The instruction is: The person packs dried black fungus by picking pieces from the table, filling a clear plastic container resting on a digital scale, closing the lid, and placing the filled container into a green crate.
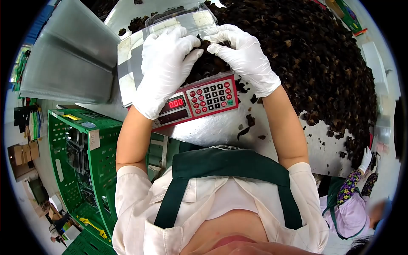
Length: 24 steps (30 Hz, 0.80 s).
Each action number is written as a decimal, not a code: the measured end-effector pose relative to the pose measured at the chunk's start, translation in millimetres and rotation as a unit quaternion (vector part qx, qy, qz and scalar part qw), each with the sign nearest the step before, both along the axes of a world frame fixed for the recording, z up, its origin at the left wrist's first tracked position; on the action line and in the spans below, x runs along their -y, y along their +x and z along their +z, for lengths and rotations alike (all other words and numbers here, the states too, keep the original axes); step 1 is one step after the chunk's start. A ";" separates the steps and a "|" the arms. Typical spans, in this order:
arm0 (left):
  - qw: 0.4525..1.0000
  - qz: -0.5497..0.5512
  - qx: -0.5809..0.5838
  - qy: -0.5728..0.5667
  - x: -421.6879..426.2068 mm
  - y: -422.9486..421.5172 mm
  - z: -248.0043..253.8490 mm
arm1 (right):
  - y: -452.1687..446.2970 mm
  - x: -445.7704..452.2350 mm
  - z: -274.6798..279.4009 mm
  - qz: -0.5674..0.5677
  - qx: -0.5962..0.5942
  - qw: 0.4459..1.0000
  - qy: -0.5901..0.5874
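Note:
My left hand, in a white glove, bends over a clear plastic tub of dark, dried wood ear mushrooms. Its thumb and fingers close around some of the pieces. From the other side my right hand, gloved too, curls its fingers and thumb on mushrooms near the tub's far edge. The tub rests on a scale with a red keypad panel, and its display reads zeros. Behind my hands lies the clear lid, apparently part of the tub. My palms hide part of the tub.
A large heap of wood ear mushrooms covers the metal table to the right. Stacked clear containers stand at the left, above a green crate holding more packs. Another person works at the lower right.

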State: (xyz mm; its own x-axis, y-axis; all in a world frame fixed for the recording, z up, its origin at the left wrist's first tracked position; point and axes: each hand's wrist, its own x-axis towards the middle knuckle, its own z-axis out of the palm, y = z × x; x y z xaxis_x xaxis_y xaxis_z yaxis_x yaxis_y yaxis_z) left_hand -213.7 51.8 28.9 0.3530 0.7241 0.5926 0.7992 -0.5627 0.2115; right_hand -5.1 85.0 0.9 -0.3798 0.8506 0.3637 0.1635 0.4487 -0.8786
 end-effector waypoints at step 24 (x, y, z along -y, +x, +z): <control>0.909 -0.055 0.317 -0.266 25.3 -16.8 19.8 | -6.3 37.7 31.6 0.023 -0.009 1.000 -0.003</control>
